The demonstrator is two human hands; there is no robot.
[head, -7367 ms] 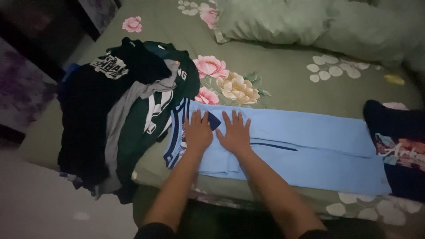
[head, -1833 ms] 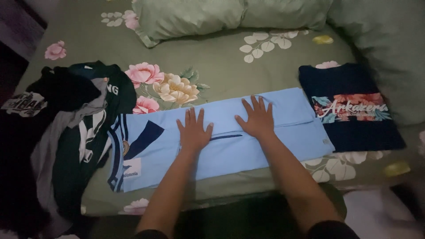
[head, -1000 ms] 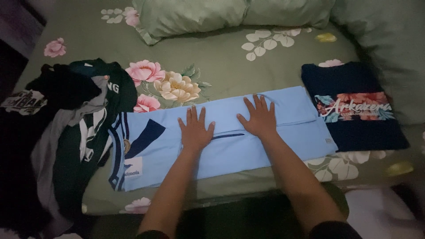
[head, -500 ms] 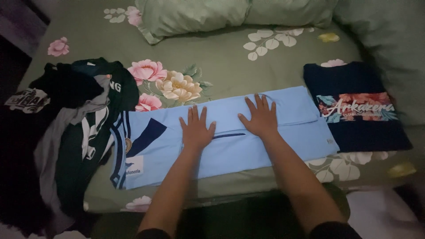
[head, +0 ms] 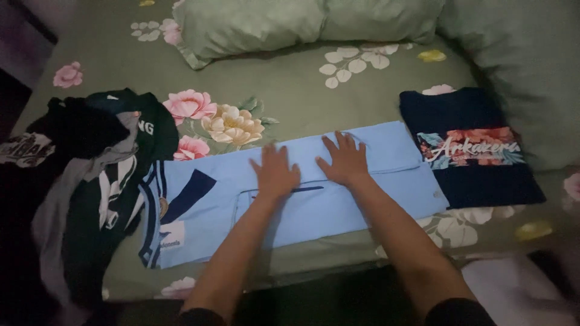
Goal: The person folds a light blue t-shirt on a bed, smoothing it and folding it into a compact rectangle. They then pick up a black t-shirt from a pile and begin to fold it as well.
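Bedsheet (head: 290, 102): olive green, printed with pink and cream flowers, filling most of the frame.
Pillows (head: 302, 24): green, lying side by side along the top edge, centre of the frame.
Large cushion (head: 519, 72): green, upper right corner, its lower edge touching the folded shirt's far side.
Folded shirt (head: 471, 151): dark navy, a colourful printed band across its middle, flat on the sheet at centre right.
Clothes pile (head: 84, 181): black, grey and dark green garments heaped loosely at the left edge.
Floor (head: 513, 290): pale strip, lower right corner, blurred.
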